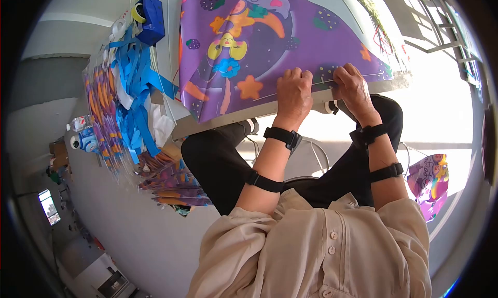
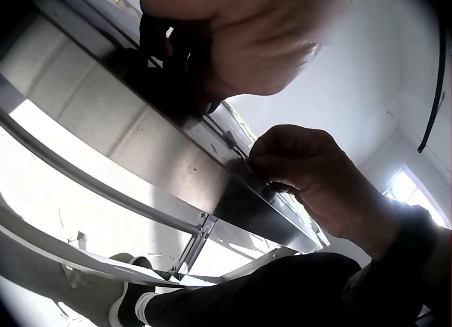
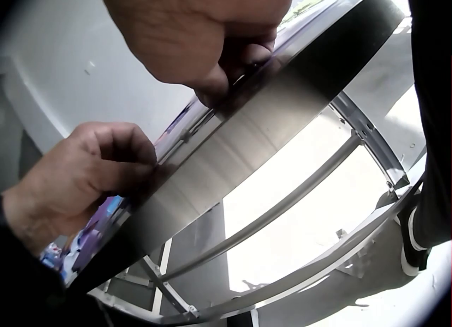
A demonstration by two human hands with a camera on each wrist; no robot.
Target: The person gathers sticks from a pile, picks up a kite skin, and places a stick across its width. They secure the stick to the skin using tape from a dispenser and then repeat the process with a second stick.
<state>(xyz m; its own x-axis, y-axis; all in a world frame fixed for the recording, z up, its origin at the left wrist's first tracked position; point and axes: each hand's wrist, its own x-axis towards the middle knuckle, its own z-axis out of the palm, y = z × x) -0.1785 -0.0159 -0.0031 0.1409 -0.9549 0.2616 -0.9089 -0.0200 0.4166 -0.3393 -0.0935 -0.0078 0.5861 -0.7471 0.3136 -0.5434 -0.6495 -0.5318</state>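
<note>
A purple printed sheet (image 1: 306, 44) with cartoon stars, a moon and clouds lies spread over the table, its near border along the table's front edge (image 1: 233, 119). My left hand (image 1: 294, 94) grips this border, knuckles up and fingers curled under. A short way to its right, my right hand (image 1: 355, 90) pinches the same border between thumb and fingers. A thin pale line runs along the border by both hands. In the right wrist view, the thumb and fingertips of the left hand (image 3: 85, 172) meet right at the edge. The right hand's palm (image 3: 191, 38) partly hides its own grip.
Blue ribbons (image 1: 136, 90) hang off the table's left side beside bundled printed pieces (image 1: 98, 106). A blue tape dispenser (image 1: 151, 20) stands at the back left. Thin pale strands (image 1: 365, 7) lie along the far right. Another printed piece (image 1: 429, 186) is at the lower right.
</note>
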